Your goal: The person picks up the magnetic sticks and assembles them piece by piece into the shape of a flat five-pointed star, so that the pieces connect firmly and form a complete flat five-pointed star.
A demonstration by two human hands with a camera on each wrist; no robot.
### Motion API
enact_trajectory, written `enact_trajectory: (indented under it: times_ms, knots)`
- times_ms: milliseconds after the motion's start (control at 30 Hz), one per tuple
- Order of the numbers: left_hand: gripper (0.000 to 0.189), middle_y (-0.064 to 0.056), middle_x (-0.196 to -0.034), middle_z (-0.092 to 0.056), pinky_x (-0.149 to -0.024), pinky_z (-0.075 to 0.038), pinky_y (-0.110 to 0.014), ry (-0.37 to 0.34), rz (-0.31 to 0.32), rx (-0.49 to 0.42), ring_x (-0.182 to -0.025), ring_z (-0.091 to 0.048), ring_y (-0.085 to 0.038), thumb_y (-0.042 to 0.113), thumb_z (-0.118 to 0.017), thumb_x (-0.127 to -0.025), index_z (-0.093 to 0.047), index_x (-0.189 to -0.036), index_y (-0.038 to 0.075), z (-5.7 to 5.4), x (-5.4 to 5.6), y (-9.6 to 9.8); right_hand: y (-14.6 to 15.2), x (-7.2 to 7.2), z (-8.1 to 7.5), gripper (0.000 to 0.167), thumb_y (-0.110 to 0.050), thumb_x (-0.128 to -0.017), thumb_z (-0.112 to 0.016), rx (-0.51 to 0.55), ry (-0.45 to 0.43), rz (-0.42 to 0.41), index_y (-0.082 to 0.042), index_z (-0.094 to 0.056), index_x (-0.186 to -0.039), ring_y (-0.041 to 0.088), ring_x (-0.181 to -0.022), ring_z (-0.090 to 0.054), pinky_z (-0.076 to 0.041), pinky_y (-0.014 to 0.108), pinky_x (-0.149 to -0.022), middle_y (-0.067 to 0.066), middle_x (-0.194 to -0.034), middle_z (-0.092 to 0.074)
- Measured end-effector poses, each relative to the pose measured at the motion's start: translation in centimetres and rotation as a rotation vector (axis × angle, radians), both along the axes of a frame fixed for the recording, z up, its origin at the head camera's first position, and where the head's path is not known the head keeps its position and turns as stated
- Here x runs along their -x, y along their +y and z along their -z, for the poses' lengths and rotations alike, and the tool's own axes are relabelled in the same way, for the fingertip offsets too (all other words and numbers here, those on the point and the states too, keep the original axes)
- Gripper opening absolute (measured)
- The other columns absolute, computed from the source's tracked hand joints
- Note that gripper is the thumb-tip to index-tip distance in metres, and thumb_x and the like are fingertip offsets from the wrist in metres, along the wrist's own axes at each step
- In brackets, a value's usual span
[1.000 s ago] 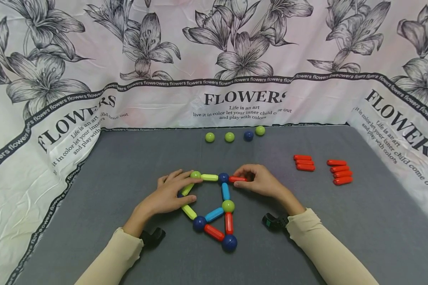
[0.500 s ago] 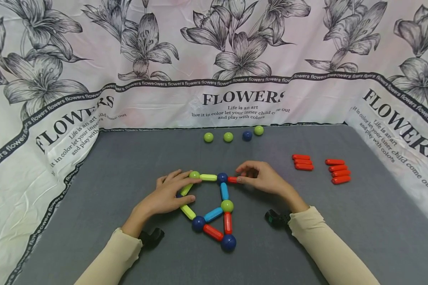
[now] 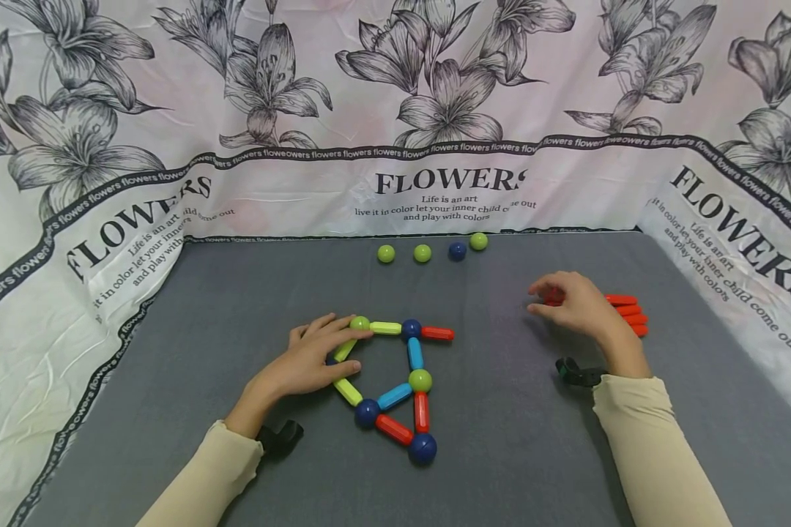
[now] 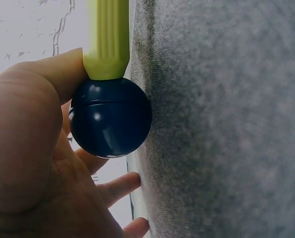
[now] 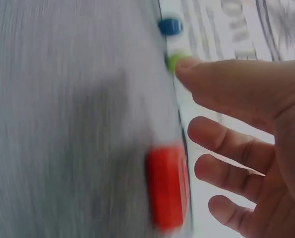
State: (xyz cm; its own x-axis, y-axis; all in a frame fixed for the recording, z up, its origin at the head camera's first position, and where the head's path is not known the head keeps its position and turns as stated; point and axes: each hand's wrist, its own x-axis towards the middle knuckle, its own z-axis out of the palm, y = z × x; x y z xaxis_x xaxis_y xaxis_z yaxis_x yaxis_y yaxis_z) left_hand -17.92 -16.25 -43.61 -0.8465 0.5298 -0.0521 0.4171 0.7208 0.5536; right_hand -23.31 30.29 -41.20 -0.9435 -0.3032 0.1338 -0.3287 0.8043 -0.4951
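Note:
My left hand (image 3: 308, 362) rests with spread fingers over the left side of a frame of magnetic sticks and balls. Its fingertips are at a green ball (image 3: 359, 323). In the left wrist view the thumb lies by a yellow-green stick (image 4: 107, 39) joined to a blue ball (image 4: 110, 119). A red stick (image 3: 437, 334) points right from the frame's upper blue ball (image 3: 411, 329). My right hand (image 3: 583, 309) hovers over a group of red sticks, partly hiding them, with nothing between its bent fingers. One red stick (image 5: 167, 188) shows blurred below that hand.
Along the table's far edge lie a blue ball (image 3: 458, 252) and several green balls, one of them a green ball (image 3: 422, 253) left of it. More red sticks (image 3: 629, 310) lie to the right, partly behind the right hand. A floral cloth (image 3: 290, 197) hangs behind the grey table (image 3: 501, 454).
My right hand has let go of the red stick, which stays at the upper blue ball, and has moved right to the loose red sticks. The left hand stays put.

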Motion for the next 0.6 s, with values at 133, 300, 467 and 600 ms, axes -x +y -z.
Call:
enact_trajectory:
  times_ms: [133, 300, 467, 600]
  knots:
    - [0.053, -0.007, -0.166, -0.034, -0.113, -0.010, -0.071, -0.005, -0.006, 0.001, -0.156, -0.019, -0.041, 0.041, -0.067, -0.098, -0.052, -0.148, 0.037, 0.0, 0.0, 0.1, 2.5, -0.4, 0.4, 0.029, -0.025, -0.089, -0.081, 0.013, -0.051, 0.062, -0.007, -0.073, -0.111, 0.025, -0.098, -0.069, -0.051, 0.030, -0.084, 0.012, -0.110, -0.075]
    - [0.053, -0.006, -0.166, -0.034, -0.114, -0.010, -0.071, -0.009, -0.013, 0.001, -0.156, -0.018, -0.040, 0.041, -0.067, -0.098, -0.052, -0.148, 0.037, -0.1, 0.0, 0.1, 4.2, -0.6, 1.0, 0.033, -0.031, -0.088, -0.082, 0.024, -0.132, 0.121, -0.010, -0.074, -0.112, 0.010, -0.096, -0.067, -0.045, 0.017, -0.080, 0.011, -0.112, -0.075]
    - [0.053, -0.006, -0.166, -0.034, -0.114, -0.010, -0.070, -0.003, -0.010, 0.006, -0.156, -0.018, -0.039, 0.042, -0.066, -0.098, -0.051, -0.149, 0.037, -0.1, -0.1, 0.2, 4.5, -0.7, 1.3, 0.032, -0.029, -0.088, -0.082, 0.049, -0.132, 0.108, -0.010, -0.076, -0.113, -0.003, -0.088, -0.062, -0.046, 0.017, -0.076, 0.013, -0.112, -0.075]
    - [0.053, -0.006, -0.166, -0.034, -0.114, -0.011, -0.068, 0.004, -0.007, 0.008, -0.156, -0.019, -0.039, 0.043, -0.066, -0.098, -0.051, -0.149, 0.038, 0.0, -0.1, 0.1, 2.9, -0.8, 1.0, 0.028, -0.031, -0.088, -0.082, 0.109, -0.135, 0.062, -0.014, -0.078, -0.110, -0.005, -0.084, -0.062, -0.049, 0.019, -0.075, 0.008, -0.108, -0.076]
